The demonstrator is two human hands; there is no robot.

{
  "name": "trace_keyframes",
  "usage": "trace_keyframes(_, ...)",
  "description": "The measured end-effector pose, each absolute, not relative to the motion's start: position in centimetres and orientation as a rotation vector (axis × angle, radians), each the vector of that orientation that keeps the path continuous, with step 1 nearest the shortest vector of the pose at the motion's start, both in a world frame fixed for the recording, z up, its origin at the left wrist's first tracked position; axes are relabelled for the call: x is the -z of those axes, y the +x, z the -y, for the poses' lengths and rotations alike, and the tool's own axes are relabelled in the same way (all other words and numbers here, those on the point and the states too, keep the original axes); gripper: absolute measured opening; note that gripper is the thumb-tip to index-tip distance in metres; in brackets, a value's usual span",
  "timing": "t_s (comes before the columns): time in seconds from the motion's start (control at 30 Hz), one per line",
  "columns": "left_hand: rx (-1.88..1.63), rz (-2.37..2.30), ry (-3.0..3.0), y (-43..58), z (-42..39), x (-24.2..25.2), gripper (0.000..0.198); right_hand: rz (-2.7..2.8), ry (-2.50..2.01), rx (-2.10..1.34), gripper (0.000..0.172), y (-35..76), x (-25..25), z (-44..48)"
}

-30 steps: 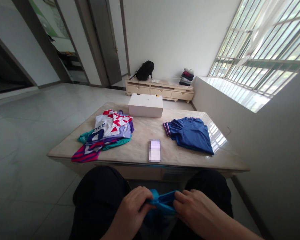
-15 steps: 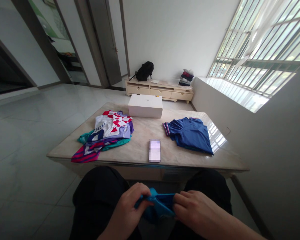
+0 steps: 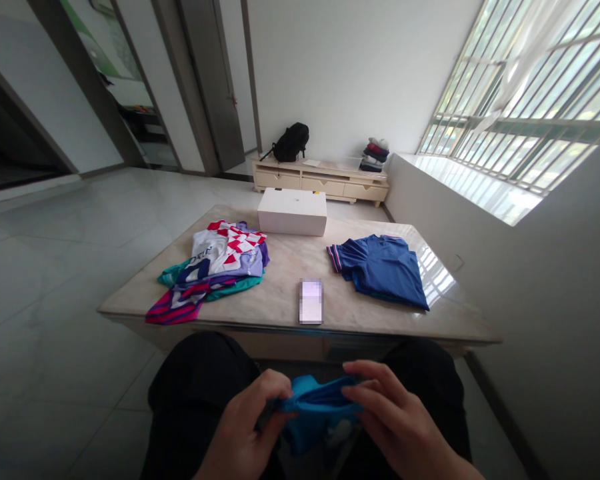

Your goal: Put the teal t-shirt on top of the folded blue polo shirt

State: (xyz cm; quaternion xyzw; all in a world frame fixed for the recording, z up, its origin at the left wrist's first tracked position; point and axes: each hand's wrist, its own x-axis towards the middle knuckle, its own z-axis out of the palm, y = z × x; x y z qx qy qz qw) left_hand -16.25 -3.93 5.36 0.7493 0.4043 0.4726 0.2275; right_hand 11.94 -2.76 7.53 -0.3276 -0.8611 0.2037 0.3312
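Observation:
Over my lap, both hands grip a bunched bright blue garment point(image 3: 313, 410). My left hand point(image 3: 245, 427) pinches its left end with closed fingers. My right hand point(image 3: 395, 417) holds the right end, with the fingers curled over the top edge. My knees in black trousers point(image 3: 200, 387) sit under the hands. Ahead stands a marble-topped table point(image 3: 280, 297). On it lie a folded dark blue shirt point(image 3: 383, 270) to the right and a heap of coloured shirts point(image 3: 215, 267) to the left.
A phone point(image 3: 311, 301) lies near the table's front edge and a white box point(image 3: 292, 211) at its back. Beyond are a low cabinet point(image 3: 320, 180) with a black backpack point(image 3: 290, 141) and stacked clothes point(image 3: 375, 155). A barred window point(image 3: 520, 100) is at right.
My right hand has lifted and its fingers now reach over the top of the blue garment. The cloth has been pulled up and stretched a little between the hands.

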Motion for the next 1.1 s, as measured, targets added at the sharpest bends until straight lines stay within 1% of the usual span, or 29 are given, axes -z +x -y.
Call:
trace_keyframes(0.1,-1.332,-1.103,2.141,-16.2,4.0,-4.9,0.006,2.066,-1.035,-0.587,0.054,11.6,-6.5,3.0)
trace_keyframes(0.13,-1.341,-1.114,2.169,-16.1,4.0,-4.7,0.006,2.006,-1.101,-0.632,0.056,11.6,-6.2,3.1)
trace_keyframes(0.17,-1.345,-1.125,2.198,-16.1,3.9,-4.6,0.007,1.947,-1.156,-0.683,0.055,11.5,-6.0,3.1)
trace_keyframes(0.2,-1.347,-1.139,2.225,-16.0,3.9,-4.4,0.009,1.893,-1.198,-0.739,0.05,11.4,-5.8,3.1)
trace_keyframes(0.3,-1.343,-1.164,2.254,-15.7,3.7,-4.2,0.011,1.753,-1.238,-0.911,0.028,11.0,-5.7,3.2)
trace_keyframes(0.33,-1.345,-1.167,2.238,-15.5,3.7,-4.2,0.01,1.701,-1.224,-0.956,0.023,10.8,-5.7,3.2)
trace_keyframes(0.4,-1.354,-1.194,2.189,-15.1,3.7,-4.3,0.009,1.59,-1.192,-0.995,0.02,10.3,-5.8,3.1)
trace_keyframes(0.57,-1.409,-1.395,1.991,-13.2,4.7,-4.2,0.009,1.482,-1.131,-0.93,0.02,9.0,-5.7,3.1)
trace_keyframes(0.67,-1.382,-1.484,1.759,-11.7,5.6,-3.9,0.017,1.546,-1.085,-0.888,0.026,8.8,-5.3,3.4)
trace_keyframes(0.77,-1.396,-1.47,1.631,-10.7,6.1,-3.6,0.027,1.605,-1.066,-0.82,0.029,9.0,-4.8,3.7)
trace_keyframes(0.87,-1.479,-1.38,1.738,-10.6,6.0,-3.7,0.026,1.681,-1.088,-0.811,0.031,9.3,-4.5,3.5)
trace_keyframes(1.0,-1.536,-1.22,2.084,-11.6,5.2,-4.3,0.018,1.753,-1.214,-0.771,0.025,9.8,-5.0,3.1)
trace_keyframes(1.1,-1.579,-1.261,2.198,-12.3,4.8,-4.0,0.02,1.755,-1.214,-0.711,0.026,9.8,-5.7,3.2)
